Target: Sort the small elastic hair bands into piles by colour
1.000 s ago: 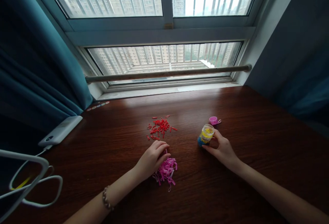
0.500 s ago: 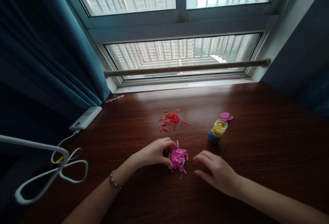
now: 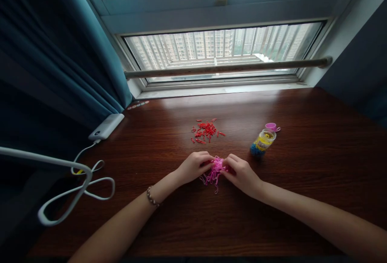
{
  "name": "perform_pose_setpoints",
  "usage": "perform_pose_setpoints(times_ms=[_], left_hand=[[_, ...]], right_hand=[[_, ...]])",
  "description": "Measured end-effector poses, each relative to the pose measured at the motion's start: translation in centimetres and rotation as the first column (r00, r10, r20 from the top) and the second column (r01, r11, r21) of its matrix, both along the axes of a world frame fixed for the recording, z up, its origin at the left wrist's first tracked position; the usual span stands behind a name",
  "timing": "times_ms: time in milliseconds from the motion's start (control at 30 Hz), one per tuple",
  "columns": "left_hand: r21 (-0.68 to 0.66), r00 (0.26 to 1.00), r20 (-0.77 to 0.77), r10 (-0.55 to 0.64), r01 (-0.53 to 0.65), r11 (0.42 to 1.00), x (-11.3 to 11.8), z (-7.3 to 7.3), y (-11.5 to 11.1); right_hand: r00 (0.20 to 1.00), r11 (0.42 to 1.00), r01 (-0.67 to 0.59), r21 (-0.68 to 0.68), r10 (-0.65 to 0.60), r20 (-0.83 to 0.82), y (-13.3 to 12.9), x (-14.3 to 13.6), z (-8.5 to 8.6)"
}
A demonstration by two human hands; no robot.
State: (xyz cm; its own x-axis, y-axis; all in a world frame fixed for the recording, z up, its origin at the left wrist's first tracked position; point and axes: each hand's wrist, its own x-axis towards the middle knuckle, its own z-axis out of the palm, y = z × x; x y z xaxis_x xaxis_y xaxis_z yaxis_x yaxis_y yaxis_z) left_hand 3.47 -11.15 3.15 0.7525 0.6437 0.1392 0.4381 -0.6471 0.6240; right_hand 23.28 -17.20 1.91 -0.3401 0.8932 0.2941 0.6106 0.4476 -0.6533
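A tangled pile of thin pink loops [image 3: 216, 169] lies on the wooden tabletop between my hands; whether they are rubber bands or clips is too small to tell. From the left, my left hand [image 3: 196, 167] pinches the pile's upper edge with bent fingers and thumb. My right hand [image 3: 242, 174] closes on its right side, thumb and fingertips on the loops. Several loose strands hang out below the fingertips. Beyond my hands lies a scattered heap of small red pieces [image 3: 206, 131].
Right of the heap, a clear jar [image 3: 263, 143] with a yellow label and blue contents stands by a pink cup-shaped lid [image 3: 271, 127]. To the left are a white power bank [image 3: 106, 127], its looped white cable [image 3: 102, 180] and a blue curtain [image 3: 99, 53]. A window rail [image 3: 226, 69] runs behind.
My right hand has moved left onto the pink pile, and my left hand has shifted to its upper edge. The pile is gathered between both hands. The view has tilted down slightly.
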Motion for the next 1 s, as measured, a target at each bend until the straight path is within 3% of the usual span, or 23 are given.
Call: perform_pose_setpoints(times_ms=[100,267,433,700,867,933,1000], left_hand=[[0.004,1.000,0.027,-0.001,0.001,1.000,0.1,-0.3,-0.1],[0.000,0.999,0.041,0.012,-0.012,1.000,0.1,-0.5,0.0],[-0.027,0.996,0.035,0.080,-0.079,0.997,0.1,-0.3,-0.1],[0.033,1.000,0.015,0.008,-0.008,0.999,0.1,-0.4,0.1],[0.074,0.996,0.073,0.052,-0.057,0.996,0.1,0.0,0.0],[0.016,0.986,0.134,0.096,-0.099,0.995,0.4,0.6,-0.3],[-0.156,0.964,0.215,0.160,-0.127,0.979,1.1,1.5,-0.8]], right_hand=[[0.997,0.998,0.061,-0.023,-0.062,-0.036,0.5,0.2,0.6],[0.998,0.998,-0.042,-0.036,0.043,0.035,1.1,0.2,0.8],[0.995,0.998,-0.052,-0.032,0.055,0.087,1.4,0.2,0.3],[0.994,0.993,-0.012,-0.121,-0.001,-0.105,1.2,1.3,2.1],[0.959,0.968,0.012,-0.252,-0.083,-0.271,0.8,2.0,3.0],[0.935,0.952,-0.014,-0.305,-0.095,-0.341,0.6,2.1,3.3],[0.923,0.949,-0.031,-0.314,-0.093,-0.373,0.4,2.2,3.9]])
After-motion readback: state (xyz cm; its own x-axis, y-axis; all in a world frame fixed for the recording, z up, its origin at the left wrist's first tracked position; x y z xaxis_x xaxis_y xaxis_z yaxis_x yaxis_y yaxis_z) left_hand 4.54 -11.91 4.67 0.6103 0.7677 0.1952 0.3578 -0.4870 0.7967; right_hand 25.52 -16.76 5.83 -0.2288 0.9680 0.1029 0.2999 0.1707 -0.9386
